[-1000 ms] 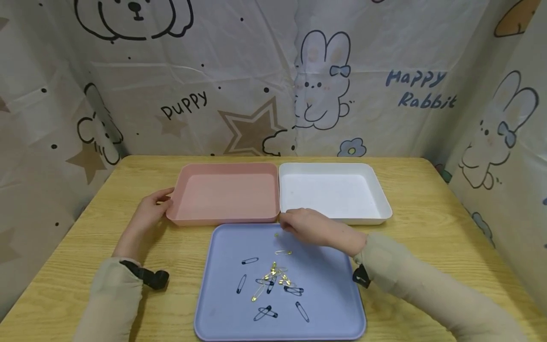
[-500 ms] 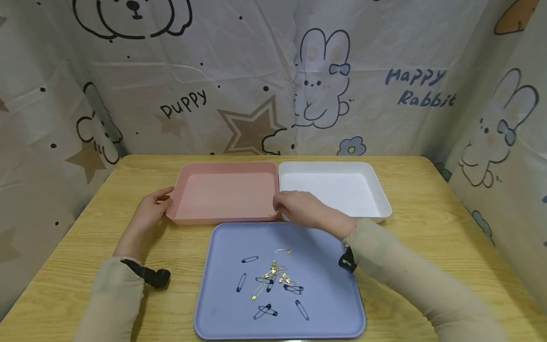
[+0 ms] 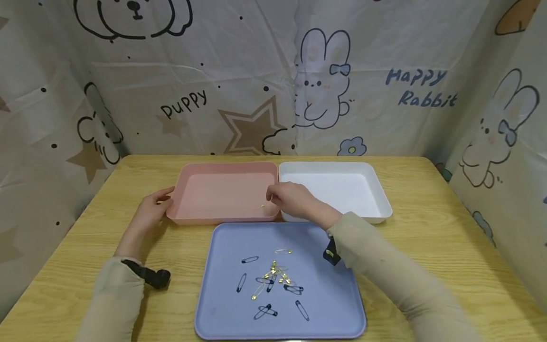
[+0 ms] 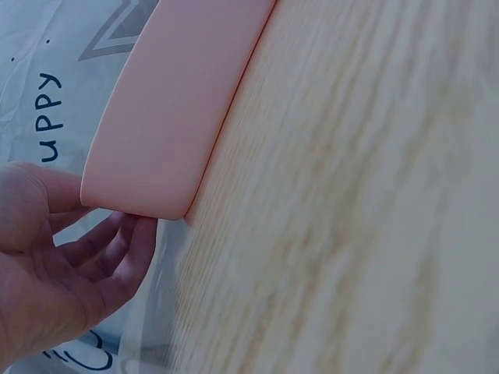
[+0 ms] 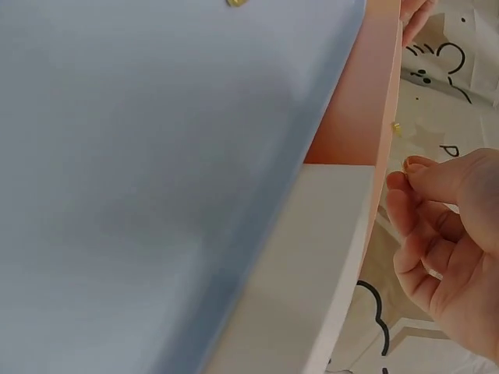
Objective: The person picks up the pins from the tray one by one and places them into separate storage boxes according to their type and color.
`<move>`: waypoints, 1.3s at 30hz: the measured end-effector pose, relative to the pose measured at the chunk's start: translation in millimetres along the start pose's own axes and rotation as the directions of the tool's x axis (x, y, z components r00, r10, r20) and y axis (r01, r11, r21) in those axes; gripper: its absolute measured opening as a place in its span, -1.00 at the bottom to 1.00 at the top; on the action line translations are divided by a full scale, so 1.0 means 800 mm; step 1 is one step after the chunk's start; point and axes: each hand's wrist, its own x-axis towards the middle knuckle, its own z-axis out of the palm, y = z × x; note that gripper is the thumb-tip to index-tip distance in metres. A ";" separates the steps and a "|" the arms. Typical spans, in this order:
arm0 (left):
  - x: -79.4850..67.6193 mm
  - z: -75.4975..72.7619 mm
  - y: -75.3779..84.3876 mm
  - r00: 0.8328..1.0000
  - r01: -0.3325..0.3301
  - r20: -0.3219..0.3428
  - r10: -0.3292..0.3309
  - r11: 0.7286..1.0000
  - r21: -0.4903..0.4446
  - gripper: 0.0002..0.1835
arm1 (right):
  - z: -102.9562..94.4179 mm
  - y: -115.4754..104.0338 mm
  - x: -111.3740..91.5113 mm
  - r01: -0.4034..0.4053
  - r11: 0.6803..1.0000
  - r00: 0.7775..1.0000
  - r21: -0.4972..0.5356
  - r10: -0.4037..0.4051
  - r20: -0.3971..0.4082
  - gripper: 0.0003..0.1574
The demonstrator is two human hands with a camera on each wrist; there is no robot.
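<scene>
In the head view, my left hand (image 3: 149, 211) holds the left end of the pink tray (image 3: 222, 192). Its thumb (image 4: 66, 191) meets the rim, and its bent fingers (image 4: 129, 257) lie against the end wall. Over the pink tray's front right corner, my right hand (image 3: 295, 197) pinches a gold safety pin (image 3: 262, 205) between thumb and fingertips. Only the pin's gold head (image 5: 396, 127) shows clearly, poking out past the fingers; its thin wire is hardly visible. Several black and gold safety pins (image 3: 273, 273) lie mixed on the blue tray (image 3: 226, 237) in front.
A white tray (image 3: 337, 183) stands directly right of the pink one, partly beneath my right forearm. The wooden table (image 3: 427, 247) carries all three trays. A patterned cloth (image 3: 256, 57) closes off the back and sides.
My right hand has moved from the blue tray's back edge up and leftward, over the pink tray's corner, carrying the gold safety pin. My left hand has stayed at the pink tray.
</scene>
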 end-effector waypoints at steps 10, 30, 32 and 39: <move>-0.001 -0.001 0.004 1.000 0.010 -0.001 -0.010 1.000 -0.003 -0.50 | 0.009 0.000 0.027 -0.067 0.998 0.998 0.014 0.067 0.003 -0.84; -0.001 0.003 0.001 1.000 0.009 -0.004 -0.009 1.000 -0.009 -0.50 | 0.019 -0.007 0.044 -0.149 0.988 0.986 0.039 0.146 0.074 -0.78; -0.002 0.002 0.000 1.000 0.008 -0.005 -0.008 1.000 -0.006 -0.50 | 0.018 -0.007 0.041 -0.136 0.990 0.989 0.030 0.133 0.071 -0.79; -0.002 0.002 0.000 1.000 0.009 -0.007 -0.009 1.000 -0.011 -0.50 | 0.013 -0.008 0.026 -0.060 0.998 0.997 -0.011 0.060 0.053 -0.83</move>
